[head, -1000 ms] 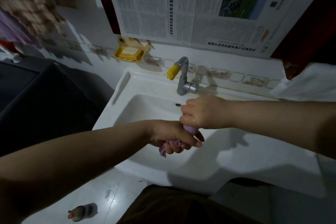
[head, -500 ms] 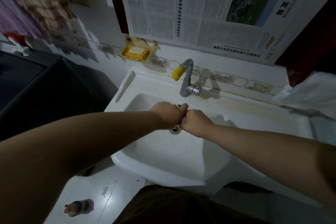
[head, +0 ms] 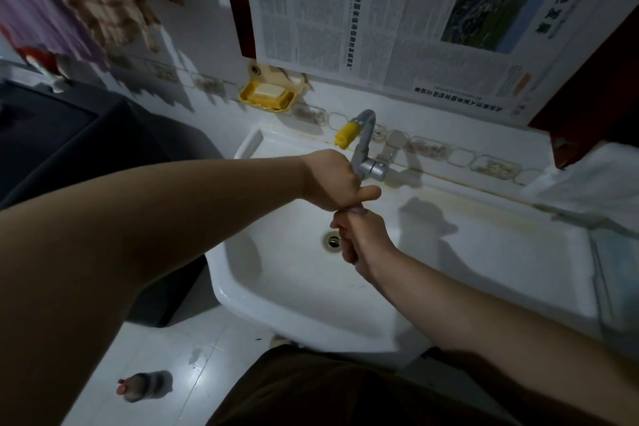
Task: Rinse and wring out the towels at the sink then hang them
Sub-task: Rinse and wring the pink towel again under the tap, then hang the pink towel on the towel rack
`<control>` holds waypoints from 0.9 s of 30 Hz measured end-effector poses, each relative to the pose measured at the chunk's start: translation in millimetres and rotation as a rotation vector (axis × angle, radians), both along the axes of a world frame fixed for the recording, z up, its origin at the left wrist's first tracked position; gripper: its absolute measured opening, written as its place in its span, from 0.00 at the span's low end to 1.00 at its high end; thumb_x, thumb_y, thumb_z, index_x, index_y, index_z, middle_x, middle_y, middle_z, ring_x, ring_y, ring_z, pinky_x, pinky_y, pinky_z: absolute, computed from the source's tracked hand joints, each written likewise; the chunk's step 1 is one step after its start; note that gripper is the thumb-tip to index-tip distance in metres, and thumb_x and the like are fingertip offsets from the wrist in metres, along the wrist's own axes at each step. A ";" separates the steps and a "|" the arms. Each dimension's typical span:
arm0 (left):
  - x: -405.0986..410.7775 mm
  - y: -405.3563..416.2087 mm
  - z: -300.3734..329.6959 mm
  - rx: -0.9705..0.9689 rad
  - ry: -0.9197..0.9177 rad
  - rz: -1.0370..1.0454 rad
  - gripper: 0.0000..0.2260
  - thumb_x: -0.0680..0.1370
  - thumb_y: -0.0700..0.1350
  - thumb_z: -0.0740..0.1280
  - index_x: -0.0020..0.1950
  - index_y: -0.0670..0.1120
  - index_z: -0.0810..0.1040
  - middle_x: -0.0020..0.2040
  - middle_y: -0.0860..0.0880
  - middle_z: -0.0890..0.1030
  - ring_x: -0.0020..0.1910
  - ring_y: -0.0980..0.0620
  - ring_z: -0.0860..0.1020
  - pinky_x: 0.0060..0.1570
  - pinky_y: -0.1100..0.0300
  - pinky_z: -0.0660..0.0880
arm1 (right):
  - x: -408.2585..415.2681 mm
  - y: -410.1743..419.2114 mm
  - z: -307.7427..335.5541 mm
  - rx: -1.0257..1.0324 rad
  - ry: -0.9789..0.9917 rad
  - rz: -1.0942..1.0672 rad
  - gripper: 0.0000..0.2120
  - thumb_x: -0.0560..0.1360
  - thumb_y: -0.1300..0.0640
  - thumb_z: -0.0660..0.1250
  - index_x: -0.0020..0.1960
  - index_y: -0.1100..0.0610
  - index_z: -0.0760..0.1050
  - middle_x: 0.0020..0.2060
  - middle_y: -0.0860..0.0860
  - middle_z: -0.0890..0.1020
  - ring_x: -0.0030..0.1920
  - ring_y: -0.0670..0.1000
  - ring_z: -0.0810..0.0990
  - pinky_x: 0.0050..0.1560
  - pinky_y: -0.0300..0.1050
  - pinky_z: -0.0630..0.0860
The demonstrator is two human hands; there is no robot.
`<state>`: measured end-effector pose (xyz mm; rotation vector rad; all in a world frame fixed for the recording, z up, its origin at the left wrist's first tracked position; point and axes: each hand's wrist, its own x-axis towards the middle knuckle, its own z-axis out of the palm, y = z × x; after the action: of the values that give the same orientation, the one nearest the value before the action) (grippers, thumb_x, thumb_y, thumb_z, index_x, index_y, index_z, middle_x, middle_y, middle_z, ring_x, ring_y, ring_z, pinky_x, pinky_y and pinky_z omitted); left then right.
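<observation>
A purple towel (head: 357, 208) is gripped by left hand (head: 330, 181) and right hand (head: 359, 239) over the sink (head: 484, 252); opposed twisting is advised.

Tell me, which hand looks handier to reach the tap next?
Probably the left hand: it grips the towel right beside the tap, while the right hand holds it lower, over the drain.

faucet (head: 367, 149) behind, sink (head: 297, 287) basin open
</observation>
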<state>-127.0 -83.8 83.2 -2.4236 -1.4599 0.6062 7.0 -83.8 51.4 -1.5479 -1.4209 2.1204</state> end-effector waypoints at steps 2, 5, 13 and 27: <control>-3.9 -2.0 1.6 0.011 0.003 -0.016 0.16 0.83 0.55 0.51 0.63 0.45 0.64 0.40 0.44 0.77 0.34 0.45 0.71 0.34 0.57 0.70 | -2.5 -3.2 0.8 -0.016 0.021 -0.003 0.05 0.70 0.66 0.61 0.36 0.59 0.70 0.19 0.48 0.63 0.19 0.46 0.59 0.22 0.36 0.56; -9.8 -7.1 1.5 0.023 -0.010 -0.040 0.15 0.83 0.54 0.53 0.63 0.45 0.64 0.40 0.44 0.78 0.34 0.45 0.73 0.34 0.57 0.71 | -7.0 -7.7 1.8 -0.026 0.007 0.007 0.06 0.71 0.64 0.61 0.36 0.59 0.71 0.19 0.47 0.63 0.19 0.46 0.60 0.21 0.36 0.56; -33.0 -28.0 0.9 0.084 -0.231 0.224 0.17 0.79 0.51 0.61 0.65 0.45 0.66 0.56 0.44 0.72 0.46 0.44 0.76 0.37 0.55 0.70 | -25.2 0.9 -3.8 0.074 0.042 0.208 0.08 0.74 0.55 0.67 0.52 0.53 0.74 0.30 0.49 0.69 0.23 0.44 0.62 0.20 0.34 0.55; -172.7 -136.0 9.0 -0.234 -1.456 0.933 0.12 0.78 0.52 0.67 0.53 0.45 0.79 0.42 0.43 0.83 0.37 0.49 0.80 0.39 0.57 0.79 | -131.6 -28.1 22.1 1.076 -0.182 0.385 0.13 0.80 0.55 0.60 0.62 0.53 0.78 0.60 0.50 0.80 0.60 0.51 0.77 0.60 0.42 0.71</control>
<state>-299.6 -219.8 92.2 -2.0773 -3.1501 -1.2920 -124.6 -111.9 73.5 -1.0516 -2.4537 0.9192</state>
